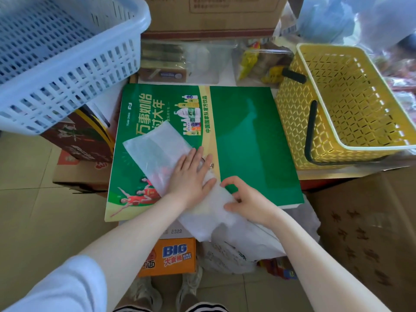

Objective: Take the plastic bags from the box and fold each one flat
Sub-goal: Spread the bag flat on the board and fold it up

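A translucent white plastic bag (155,152) lies stretched diagonally across a green printed board (247,140). My left hand (191,176) presses flat on the bag's middle with straight fingers. My right hand (245,201) pinches the bag's near end at the board's front edge, fingers curled. More crumpled white plastic bags (238,248) bulge below the board's near edge, over what they sit in, which is hidden.
A yellow basket (351,104) with black handles stands right of the board. A pale blue basket (56,57) sits at the upper left on cartons. Cardboard boxes (371,233) crowd the right and back. An orange noodle carton (171,257) is below the board.
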Demonstrator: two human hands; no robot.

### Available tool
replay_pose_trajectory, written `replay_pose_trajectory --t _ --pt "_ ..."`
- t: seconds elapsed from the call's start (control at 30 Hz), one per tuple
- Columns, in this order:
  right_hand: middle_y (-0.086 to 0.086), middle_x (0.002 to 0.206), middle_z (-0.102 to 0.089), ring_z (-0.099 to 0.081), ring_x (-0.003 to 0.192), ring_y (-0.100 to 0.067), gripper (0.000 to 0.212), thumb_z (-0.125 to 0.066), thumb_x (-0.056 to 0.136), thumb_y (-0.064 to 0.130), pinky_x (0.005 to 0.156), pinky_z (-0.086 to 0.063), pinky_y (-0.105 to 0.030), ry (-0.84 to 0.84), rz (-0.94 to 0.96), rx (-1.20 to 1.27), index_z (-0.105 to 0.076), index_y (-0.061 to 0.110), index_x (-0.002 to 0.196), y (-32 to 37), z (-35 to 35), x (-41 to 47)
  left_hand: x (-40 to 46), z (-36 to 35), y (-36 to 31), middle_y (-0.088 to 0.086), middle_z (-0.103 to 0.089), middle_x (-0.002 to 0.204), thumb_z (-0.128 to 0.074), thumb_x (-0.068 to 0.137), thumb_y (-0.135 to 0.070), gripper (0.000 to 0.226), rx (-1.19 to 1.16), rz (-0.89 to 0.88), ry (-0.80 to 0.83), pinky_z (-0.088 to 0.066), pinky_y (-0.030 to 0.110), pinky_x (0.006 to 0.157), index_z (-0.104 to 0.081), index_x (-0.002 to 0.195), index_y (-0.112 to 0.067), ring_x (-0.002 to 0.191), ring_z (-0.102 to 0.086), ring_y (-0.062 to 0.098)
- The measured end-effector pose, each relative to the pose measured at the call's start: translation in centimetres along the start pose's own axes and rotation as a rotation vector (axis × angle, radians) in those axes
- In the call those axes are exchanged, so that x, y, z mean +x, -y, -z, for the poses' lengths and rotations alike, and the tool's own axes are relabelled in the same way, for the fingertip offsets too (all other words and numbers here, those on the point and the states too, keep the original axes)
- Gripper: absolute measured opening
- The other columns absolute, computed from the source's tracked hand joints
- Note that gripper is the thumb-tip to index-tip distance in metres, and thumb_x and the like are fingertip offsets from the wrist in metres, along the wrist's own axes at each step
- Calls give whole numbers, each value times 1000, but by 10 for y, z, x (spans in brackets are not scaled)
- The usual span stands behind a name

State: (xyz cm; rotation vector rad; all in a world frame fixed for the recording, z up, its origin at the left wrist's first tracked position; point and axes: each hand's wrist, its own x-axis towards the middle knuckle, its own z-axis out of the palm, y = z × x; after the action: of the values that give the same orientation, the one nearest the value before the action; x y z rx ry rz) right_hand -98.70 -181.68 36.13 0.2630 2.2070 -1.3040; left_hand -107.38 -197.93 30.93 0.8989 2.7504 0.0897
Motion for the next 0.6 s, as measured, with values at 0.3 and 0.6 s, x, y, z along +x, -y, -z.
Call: replay_pose_trajectory --t 0.3,0.6 --pt "-2 77 -66 -62 67 -13 36 -39 72 4 56 -50 -23 226 19 633 -66 10 95 21 7 -24 -24 21 20 6 5 156 -4 80 -62 80 -88 -108 -76 12 32 110 -10 147 -19 143 4 22" --pt "9 65 -56 -44 54 0 34 -67 80 1 56 -36 -12 -239 278 61 -62 30 63 58 -9 8 -54 -2 56 3 22 151 -10 67 -78 91 -41 -87 0 19 38 110 13 143 -31 139 23 26"
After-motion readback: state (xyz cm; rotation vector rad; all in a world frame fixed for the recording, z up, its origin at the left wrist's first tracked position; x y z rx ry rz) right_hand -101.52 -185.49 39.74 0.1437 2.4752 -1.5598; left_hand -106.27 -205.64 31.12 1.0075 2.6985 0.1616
